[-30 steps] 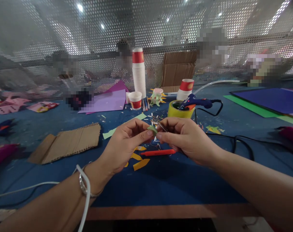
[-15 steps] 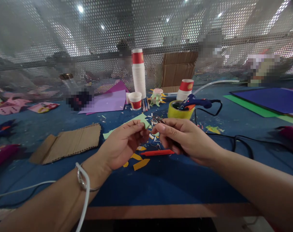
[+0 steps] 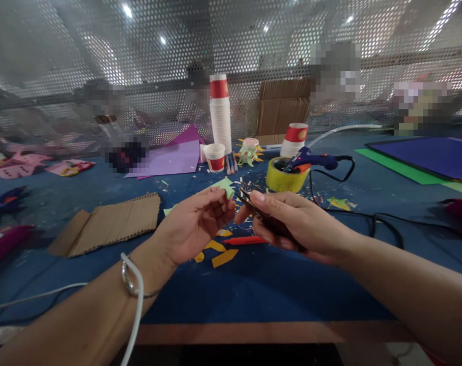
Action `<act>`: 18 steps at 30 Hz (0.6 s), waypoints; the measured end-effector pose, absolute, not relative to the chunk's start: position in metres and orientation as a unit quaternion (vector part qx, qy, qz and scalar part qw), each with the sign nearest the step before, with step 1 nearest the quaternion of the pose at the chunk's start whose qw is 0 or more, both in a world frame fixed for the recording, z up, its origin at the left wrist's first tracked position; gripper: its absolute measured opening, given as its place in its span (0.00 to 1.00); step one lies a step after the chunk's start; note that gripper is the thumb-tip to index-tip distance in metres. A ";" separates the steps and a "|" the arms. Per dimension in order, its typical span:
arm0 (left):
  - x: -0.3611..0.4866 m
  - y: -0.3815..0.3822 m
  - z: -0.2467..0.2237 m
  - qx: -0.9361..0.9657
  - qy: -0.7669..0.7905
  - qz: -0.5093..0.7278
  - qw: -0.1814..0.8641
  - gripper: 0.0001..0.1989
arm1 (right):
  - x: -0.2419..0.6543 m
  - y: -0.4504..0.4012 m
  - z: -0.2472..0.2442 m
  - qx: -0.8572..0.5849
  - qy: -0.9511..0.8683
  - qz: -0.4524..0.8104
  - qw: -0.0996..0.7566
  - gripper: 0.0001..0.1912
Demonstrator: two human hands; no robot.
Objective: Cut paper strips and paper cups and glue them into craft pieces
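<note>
My left hand [image 3: 200, 218] pinches a small piece of light green paper [image 3: 228, 187] between thumb and fingers. From the right, my right hand [image 3: 288, 218] grips a dark pair of scissors [image 3: 271, 222], whose blades stand slightly apart and point at the green paper. Below the hands lie a red marker [image 3: 246, 240] and several orange-yellow paper pieces [image 3: 225, 258] on the blue table [image 3: 254, 295]. Small paper scraps are scattered behind the fingers.
A cardboard piece [image 3: 120, 221] lies left. Behind stand a tall cup stack [image 3: 220, 117], a single cup [image 3: 214, 157] and a decorated cup [image 3: 250, 150]. Yellow tape [image 3: 282, 179] with a glue gun [image 3: 311, 159] sits right, its cable trailing. A white cable [image 3: 137, 300] crosses my left wrist.
The scissors have turned into clearer view in my right hand, with their blades now parted beside the paper. My left hand still holds the green paper, nearly in place.
</note>
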State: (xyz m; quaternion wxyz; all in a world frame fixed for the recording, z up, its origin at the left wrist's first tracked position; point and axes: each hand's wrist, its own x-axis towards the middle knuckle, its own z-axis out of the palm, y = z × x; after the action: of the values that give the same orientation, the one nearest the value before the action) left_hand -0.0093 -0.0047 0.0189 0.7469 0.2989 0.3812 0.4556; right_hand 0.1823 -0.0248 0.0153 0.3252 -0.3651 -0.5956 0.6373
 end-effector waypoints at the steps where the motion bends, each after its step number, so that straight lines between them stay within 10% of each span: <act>1: -0.010 -0.004 0.018 0.304 0.378 0.450 0.750 0.07 | 0.182 -0.025 0.015 -0.367 -0.595 0.638 0.324 0.26; 18: -0.009 -0.006 0.019 0.310 0.368 0.431 0.763 0.11 | 0.182 -0.025 0.017 -0.355 -0.604 0.618 0.356 0.23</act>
State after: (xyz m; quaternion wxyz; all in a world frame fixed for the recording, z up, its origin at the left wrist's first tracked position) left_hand -0.0092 -0.0056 0.0191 0.7631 0.3104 0.3681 0.4311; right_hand 0.1816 -0.0253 0.0170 0.3561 -0.3552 -0.6038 0.6184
